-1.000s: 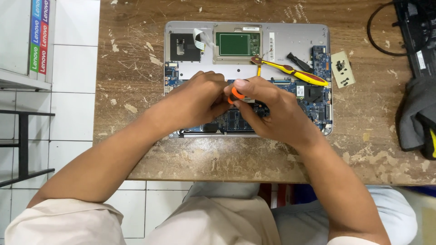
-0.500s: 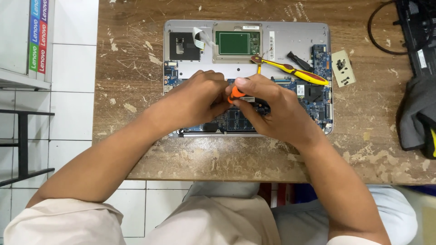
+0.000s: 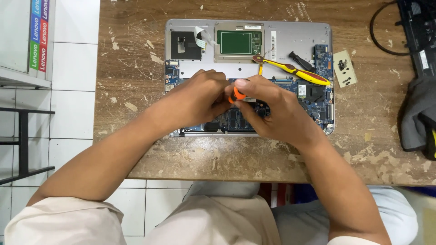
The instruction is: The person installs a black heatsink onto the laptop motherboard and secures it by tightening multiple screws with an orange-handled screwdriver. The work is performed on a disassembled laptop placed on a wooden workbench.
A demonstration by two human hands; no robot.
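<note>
An opened silver laptop base (image 3: 290, 38) lies on the worn wooden table, its blue circuit board (image 3: 318, 97) exposed. Both my hands meet over the middle of the board. My right hand (image 3: 272, 111) grips an orange-handled screwdriver (image 3: 237, 95) pointing down at the board. My left hand (image 3: 200, 97) is curled beside it, its fingertips touching the screwdriver's handle. The tool's tip is hidden under my fingers.
Yellow-handled pliers (image 3: 295, 71) and a black plastic pry tool (image 3: 300, 60) rest on the laptop. A small card with black screws (image 3: 345, 68) lies to its right. A black cable (image 3: 381, 36) and dark grey cloth (image 3: 418, 113) sit at the far right.
My hands stay over the board; only small finger shifts around the orange screwdriver handle.
</note>
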